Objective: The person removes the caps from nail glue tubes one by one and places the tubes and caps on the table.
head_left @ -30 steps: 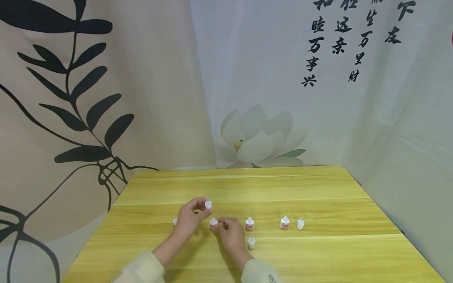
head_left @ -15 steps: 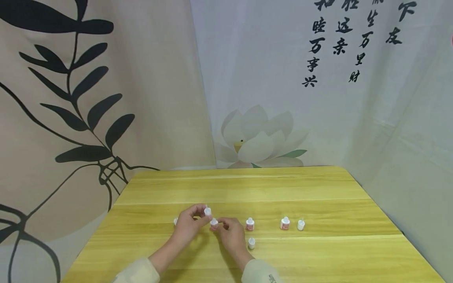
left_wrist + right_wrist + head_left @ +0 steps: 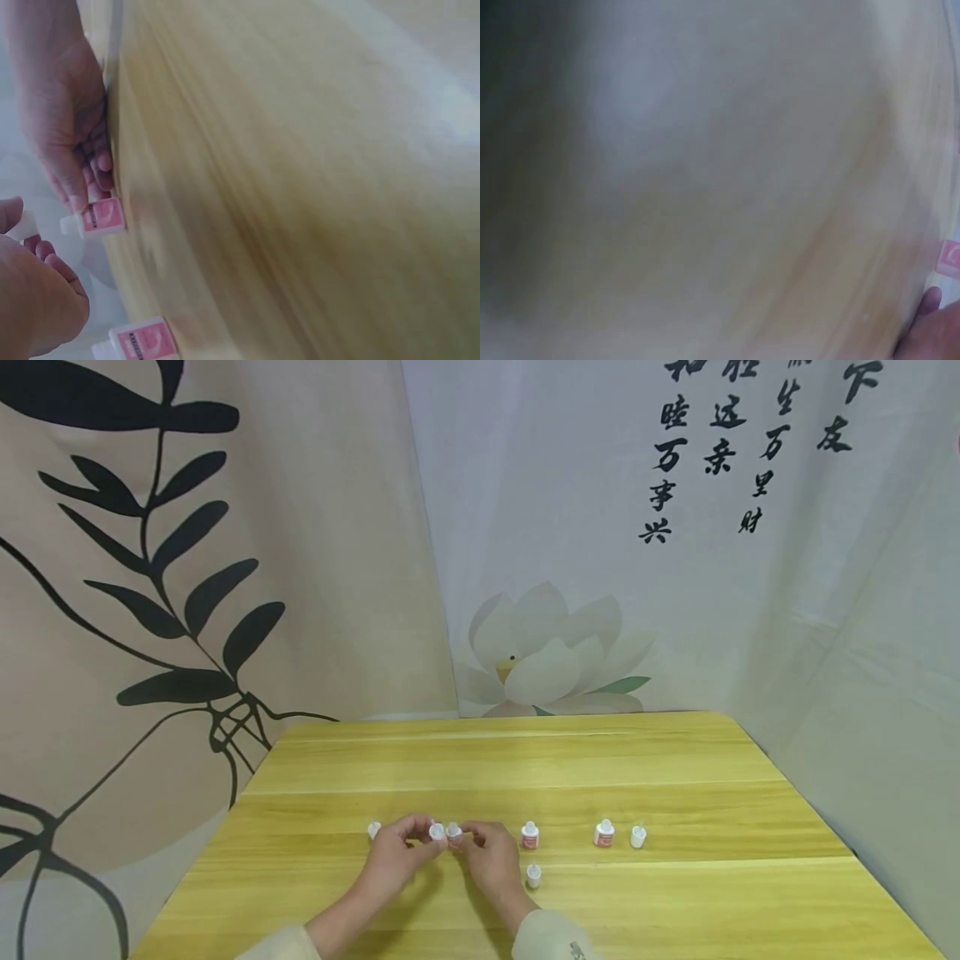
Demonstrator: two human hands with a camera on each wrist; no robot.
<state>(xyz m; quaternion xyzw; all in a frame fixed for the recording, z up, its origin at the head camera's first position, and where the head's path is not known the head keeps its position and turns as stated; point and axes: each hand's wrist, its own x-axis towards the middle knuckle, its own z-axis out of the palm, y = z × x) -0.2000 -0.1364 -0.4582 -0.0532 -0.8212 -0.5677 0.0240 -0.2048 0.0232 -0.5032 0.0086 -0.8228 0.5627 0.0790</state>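
My left hand pinches a small white cap between thumb and fingertips, low over the table. Just right of it, my right hand grips a small white bottle with a pink label, which stands on the table. In the head view the cap is beside the bottle's top; whether they touch I cannot tell. The left wrist view has the held bottle with right-hand fingers on it, and the cap in the left hand apart from its nozzle. The right wrist view is mostly blurred tabletop.
Two more pink-labelled bottles, one nearer and one farther right, stand on the wooden table. Loose white caps lie in front and at right. Another bottle stands left, mostly hidden by my left hand in the head view.
My left hand has come down toward me with the white cap, from above and behind the bottle to beside its top. My right hand and the bottle have stayed put.
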